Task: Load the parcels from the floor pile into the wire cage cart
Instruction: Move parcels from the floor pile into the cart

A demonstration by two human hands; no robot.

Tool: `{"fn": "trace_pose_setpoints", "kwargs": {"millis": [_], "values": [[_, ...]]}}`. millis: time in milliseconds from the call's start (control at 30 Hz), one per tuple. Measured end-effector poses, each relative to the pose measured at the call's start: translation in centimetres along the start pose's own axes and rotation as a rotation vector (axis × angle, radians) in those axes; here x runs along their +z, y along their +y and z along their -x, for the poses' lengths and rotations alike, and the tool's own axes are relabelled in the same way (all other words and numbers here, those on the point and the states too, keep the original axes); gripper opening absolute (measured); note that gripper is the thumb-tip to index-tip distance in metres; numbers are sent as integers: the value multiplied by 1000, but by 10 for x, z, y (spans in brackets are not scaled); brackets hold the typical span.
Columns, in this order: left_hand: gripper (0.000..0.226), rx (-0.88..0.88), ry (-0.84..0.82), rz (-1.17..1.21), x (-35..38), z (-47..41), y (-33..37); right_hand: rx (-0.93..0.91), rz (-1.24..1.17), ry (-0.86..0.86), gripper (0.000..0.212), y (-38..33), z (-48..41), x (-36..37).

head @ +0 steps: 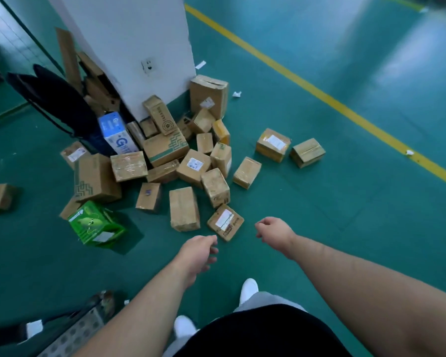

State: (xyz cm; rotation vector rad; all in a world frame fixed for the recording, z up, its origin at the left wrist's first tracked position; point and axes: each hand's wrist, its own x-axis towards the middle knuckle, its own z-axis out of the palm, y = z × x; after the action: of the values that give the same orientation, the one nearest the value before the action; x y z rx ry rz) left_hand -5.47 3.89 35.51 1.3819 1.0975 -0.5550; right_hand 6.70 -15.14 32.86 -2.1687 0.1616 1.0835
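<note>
1. Parcels (165, 155) lie heaped on the green floor (319, 228) ahead of both my hands, against a white pillar (129, 47); none is in my grasp.
2. My left hand (198, 256) and right hand (273, 233) hang above the floor, fingers loosely curled, holding nothing.
3. Nearest is a small labelled parcel (225, 222), just beyond and between the two hands; a plain brown parcel (184, 208) lies beyond my left hand.
4. I judge this to be the reach for a pick-up. Next I need to lower both hands onto the labelled parcel's sides and lift.
5. A perforated metal edge (83, 331) behind my left hand may belong to the cart; I cannot tell.
</note>
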Motion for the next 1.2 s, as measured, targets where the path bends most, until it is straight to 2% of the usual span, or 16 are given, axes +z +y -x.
{"fn": "trace_pose_setpoints", "kwargs": {"millis": [167,500,767,900,1067,1200], "values": [[24,-18,23,-37,5,-16,38,41,-28,-13,23,-11,-39,-26],[28,-131,56,-66,-30,-100,88,118,-48,-116,18,-53,-87,-8],[27,-147,-82,-188,-68,-203,165,264,-14,-3,22,-102,-163,-19],[31,-80,-28,-253,-97,-259,197,328,-32,-13,21,-125,-210,-1],[25,-175,20,-221,-120,-331,195,359,-9,-192,20,-142,-266,47],[21,-220,35,-383,-123,-405,167,376,74,-304,45,-132,-340,92]]}}
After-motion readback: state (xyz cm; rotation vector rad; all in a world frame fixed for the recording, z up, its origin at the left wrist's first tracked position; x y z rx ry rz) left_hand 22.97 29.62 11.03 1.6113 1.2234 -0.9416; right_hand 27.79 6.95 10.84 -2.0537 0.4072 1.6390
